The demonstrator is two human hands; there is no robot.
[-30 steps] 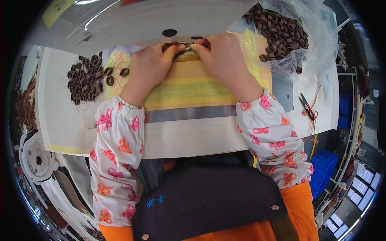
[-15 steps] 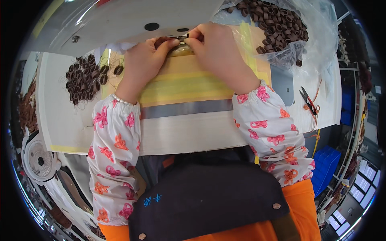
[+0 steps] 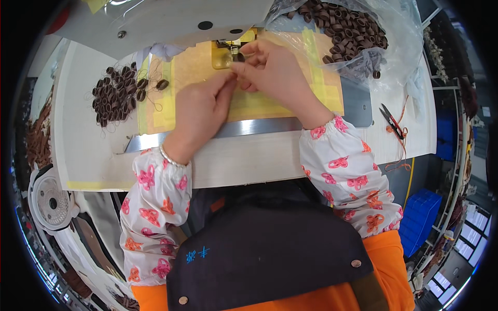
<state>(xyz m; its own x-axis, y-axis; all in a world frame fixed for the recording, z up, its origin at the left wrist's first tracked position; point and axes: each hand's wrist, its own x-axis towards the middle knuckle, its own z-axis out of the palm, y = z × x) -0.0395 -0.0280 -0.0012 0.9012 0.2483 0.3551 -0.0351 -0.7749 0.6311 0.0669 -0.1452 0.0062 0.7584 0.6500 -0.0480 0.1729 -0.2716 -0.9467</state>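
A small brown ring-shaped loop sits beside the presser foot of a white sewing machine. My right hand pinches this loop between thumb and curled fingers. Just below and to the left, my left hand has its thumb and fingers pressed together, close to the right thumb. Whatever lies in the left fingertips is too small or hidden to make out. Under both hands spreads a tan work surface with yellow tape, edged by a metal strip.
On the left lies a pile of brown loops with loose thread ends. A clear plastic bag at the back right holds many more brown loops. Black thread snips with orange cord rest on the right side of the white table.
Both hands have come nearer to me from the presser foot, the left one more, and the needle area now shows. The whole view has shifted slightly.
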